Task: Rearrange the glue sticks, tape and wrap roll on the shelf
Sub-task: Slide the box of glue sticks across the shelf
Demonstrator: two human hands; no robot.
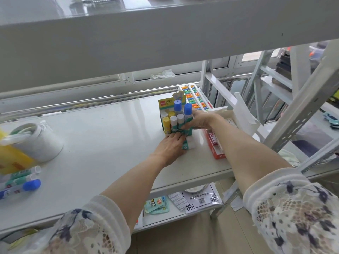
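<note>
on the shelf (102, 136), right of centre, we're mid-step w/ the glue sticks (175, 119): they stand upright, bunched by their display box (166, 105). right hand (199, 119) has fingers curled round the blue-capped sticks on the group's right; left hand (171, 146) lies flat, fingers straight, pressing a green-label stick at the front. wrap roll (37, 142) & loose sticks (20, 180) sit well apart, far left. tape: can't tell which item. next, we judge, square up the bunch w/o tipping it, then fetch the loose ones.

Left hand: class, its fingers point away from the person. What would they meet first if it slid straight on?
Probably the upright glue sticks: the left hand lies flat with fingertips already at their bases, though depth is unclear.
</note>
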